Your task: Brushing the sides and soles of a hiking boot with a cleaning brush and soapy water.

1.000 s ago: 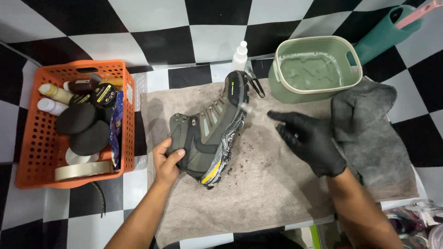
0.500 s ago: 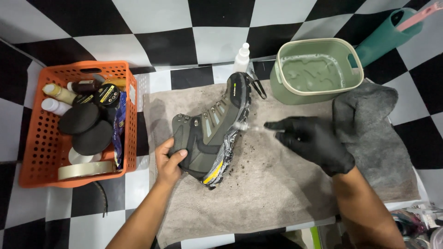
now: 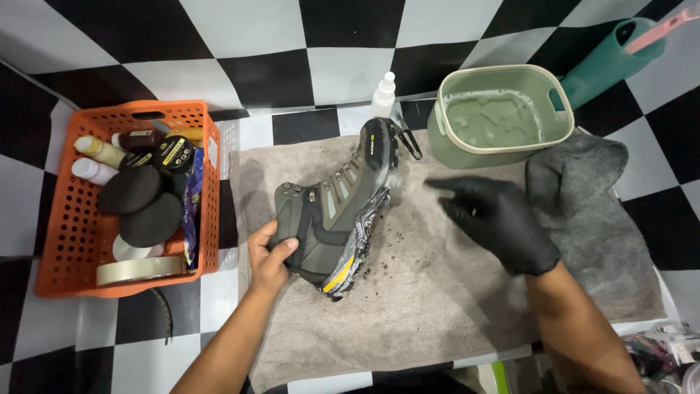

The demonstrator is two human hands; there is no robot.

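- Head view: a black-and-white checkered counter [image 3: 306, 124] runs up into a wall of the same pattern at the far edge; a grey-brown towel [image 3: 437, 299] is spread across the counter's middle, speckled with dark dirt crumbs.
- A grey-green hiking boot [image 3: 337, 208] lies on its side on the towel's left half, toe toward the far edge, its muddy sole with a yellow patch turned toward the right.
- The left hand [image 3: 270, 259], bare, is clamped on the boot's ankle collar, thumb on top and fingers curled around the padded edge.
- The right hand [image 3: 499, 222], in a black glove, hovers over the towel just right of the boot, fingers loosely spread and holding nothing, the forefinger pointing at the sole without touching it.
- A green basin [image 3: 503, 149] of cloudy water stands at the towel's far right corner, with a dark grey cloth [image 3: 583, 197] heaped just beside it on the towel's right edge.
- A small white bottle [image 3: 383, 95] stands at the far edge behind the boot's toe.
- An orange basket [image 3: 73, 241] sits near the counter's left edge, holding bottles, tins, round black pads and a roll of tape.
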